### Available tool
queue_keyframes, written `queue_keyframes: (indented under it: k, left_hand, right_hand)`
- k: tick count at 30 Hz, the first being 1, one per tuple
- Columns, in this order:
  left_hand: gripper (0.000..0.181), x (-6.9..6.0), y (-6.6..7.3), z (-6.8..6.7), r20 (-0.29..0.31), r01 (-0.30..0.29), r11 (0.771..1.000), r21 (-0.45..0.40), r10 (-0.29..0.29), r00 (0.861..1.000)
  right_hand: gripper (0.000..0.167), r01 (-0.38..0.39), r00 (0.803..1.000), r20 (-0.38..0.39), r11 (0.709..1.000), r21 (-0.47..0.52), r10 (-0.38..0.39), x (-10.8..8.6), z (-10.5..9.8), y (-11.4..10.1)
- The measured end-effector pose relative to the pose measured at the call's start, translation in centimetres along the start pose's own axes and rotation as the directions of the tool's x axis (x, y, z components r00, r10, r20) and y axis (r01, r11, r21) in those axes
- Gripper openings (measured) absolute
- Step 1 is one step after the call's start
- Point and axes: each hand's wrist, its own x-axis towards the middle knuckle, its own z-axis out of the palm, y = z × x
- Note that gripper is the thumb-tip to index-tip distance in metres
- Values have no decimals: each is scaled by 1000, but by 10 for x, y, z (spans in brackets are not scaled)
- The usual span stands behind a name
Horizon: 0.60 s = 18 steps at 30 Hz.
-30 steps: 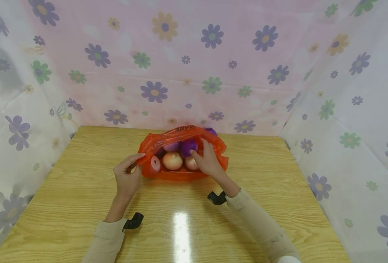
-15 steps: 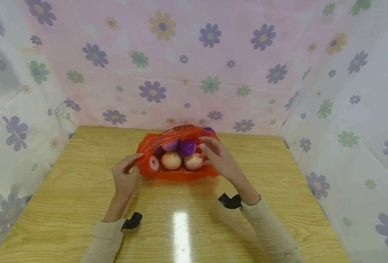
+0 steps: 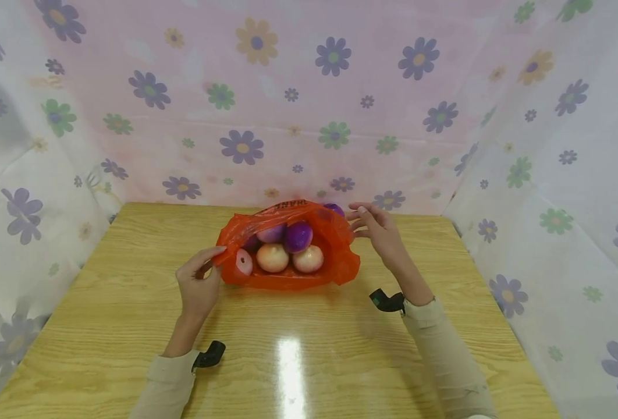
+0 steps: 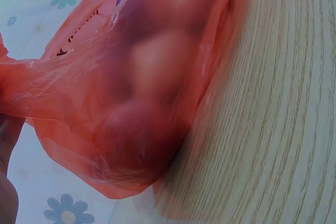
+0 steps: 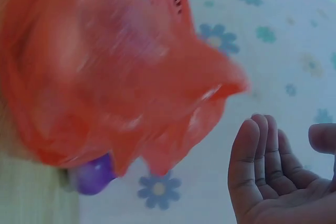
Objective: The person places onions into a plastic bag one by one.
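An orange-red plastic bag [image 3: 343, 265] lies on the table with its mouth toward me. Inside it are a shiny purple round fruit or vegetable [image 3: 298, 237], two pale pinkish-yellow round ones [image 3: 273, 258] and a pink one with a dark spot [image 3: 244, 262]; more purple shows behind. My left hand [image 3: 199, 285] pinches the bag's left edge. Beside the bag's right end, my right hand [image 3: 384, 238] is in the air with fingers loosely bent, holding nothing. Another purple round one [image 5: 93, 176] sits outside, behind the bag's right end, partly hidden by it.
The wooden table [image 3: 424, 361] runs toward me, with a bright reflection at its front. Floral cloth [image 3: 309, 116] hangs behind and on both sides, close to the table's edges. Each wrist wears a black bracket [image 3: 209, 355].
My right hand has come out of the bag's mouth and moved right and back, letting go of the bag's right side. The left hand keeps its pinch on the left edge.
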Motion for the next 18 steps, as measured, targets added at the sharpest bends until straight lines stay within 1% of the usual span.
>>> queue_keyframes:
  k: [7,12,15,18]
  left_hand:
    - [24,0,0,-1,-5,-9,1000,4,9,1000]
    - [24,1,1,-1,-10,-10,1000,12,10,1000]
    - [24,0,-1,-1,-10,-13,1000,16,13,1000]
    - [24,0,-1,-1,-10,-17,1000,20,17,1000]
  right_hand:
    - [44,-66,997,-35,998,10,66,16,-12,32]
    - [46,-117,992,-44,993,4,117,30,-22,67]
    - [50,-165,986,-39,986,-22,164,37,-27,88]
    - [52,-226,974,-38,974,-27,225,43,-32,105]
